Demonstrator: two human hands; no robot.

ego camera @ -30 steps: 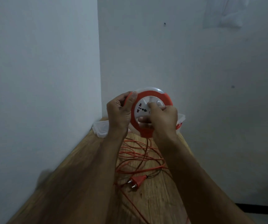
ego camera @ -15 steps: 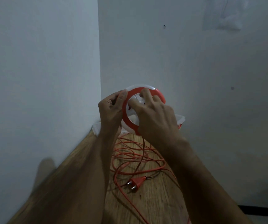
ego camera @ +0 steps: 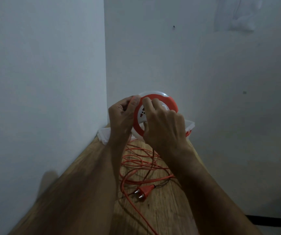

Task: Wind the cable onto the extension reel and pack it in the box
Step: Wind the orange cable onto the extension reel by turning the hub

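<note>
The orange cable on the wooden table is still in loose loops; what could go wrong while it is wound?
1. The loose orange cable lies in crossed loops, so it may knot as it is pulled in.
2. The orange two-pin plug could drag and catch on a loop.
3. The round orange-and-white reel is held in the air by both hands and might slip.

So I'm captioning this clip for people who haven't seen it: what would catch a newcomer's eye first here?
The orange-and-white reel, held up in front of the wall corner by the left hand at its rim and the right hand over its face. Below it, loose orange cable sprawls on the wooden table, with the plug lying nearer the camera.
</note>
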